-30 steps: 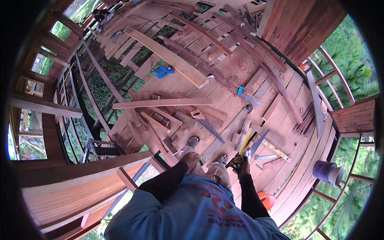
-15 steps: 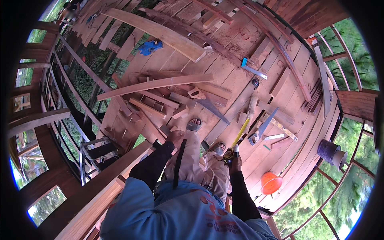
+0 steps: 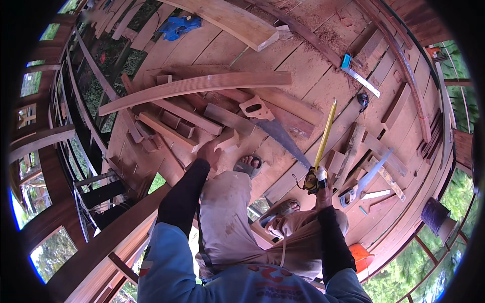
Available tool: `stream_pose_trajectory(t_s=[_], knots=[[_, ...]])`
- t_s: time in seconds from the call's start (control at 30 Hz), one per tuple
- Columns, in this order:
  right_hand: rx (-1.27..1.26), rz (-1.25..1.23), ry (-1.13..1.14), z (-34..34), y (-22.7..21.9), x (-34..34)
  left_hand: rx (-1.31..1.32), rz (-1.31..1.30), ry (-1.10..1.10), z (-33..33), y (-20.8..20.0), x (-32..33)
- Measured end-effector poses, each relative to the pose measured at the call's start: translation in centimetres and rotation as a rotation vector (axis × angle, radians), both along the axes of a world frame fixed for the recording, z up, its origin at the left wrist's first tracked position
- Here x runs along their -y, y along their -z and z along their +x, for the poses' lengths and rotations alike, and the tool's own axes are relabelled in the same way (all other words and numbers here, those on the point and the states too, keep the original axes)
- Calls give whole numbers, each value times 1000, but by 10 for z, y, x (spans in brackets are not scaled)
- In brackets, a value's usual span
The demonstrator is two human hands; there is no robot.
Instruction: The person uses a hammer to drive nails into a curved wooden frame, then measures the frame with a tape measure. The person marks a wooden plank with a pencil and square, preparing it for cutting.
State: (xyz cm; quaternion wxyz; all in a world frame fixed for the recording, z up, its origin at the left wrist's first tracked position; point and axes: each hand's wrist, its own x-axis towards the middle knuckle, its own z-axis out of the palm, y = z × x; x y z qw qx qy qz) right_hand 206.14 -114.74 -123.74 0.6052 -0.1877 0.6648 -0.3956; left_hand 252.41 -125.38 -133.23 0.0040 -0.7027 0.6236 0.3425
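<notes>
My right hand is closed round a black and yellow tape measure, with a small white thing beside it that I cannot make out. From the case the yellow blade sticks out away from me over the floorboards. My left hand reaches low with its fingers apart, beside a short wood block; whether it touches the block is unclear. A handsaw with a wooden handle lies between my hands, and a second handsaw lies to the right of the tape.
A long grooved board lies across a pile of offcuts. Farther off are a thick plank, a blue power tool and a blue-handled try square. An orange helmet sits at right; a wooden beam runs at left.
I have bent lower toward the floor. My left hand has moved forward to the wood block. My right hand has shifted right and forward with the tape measure, its blade now pointing farther away.
</notes>
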Motion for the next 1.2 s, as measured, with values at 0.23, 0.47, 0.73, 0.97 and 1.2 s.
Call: stream_pose_trajectory(t_s=[0.23,0.47,0.73,0.97,1.2], knots=[[261,-189,-122,-31,57,39,427,-315,558,-16,140,122],[103,-183,-258,-76,37,48,573,132,702,-45,128,153],[-31,-178,-23,-99,114,-16,524,-64,903,-55,116,133],[-415,-234,173,-169,185,-52,274,-38,754,-78,78,107],[-515,-388,343,-190,243,-63,-317,209,521,-134,61,130]])
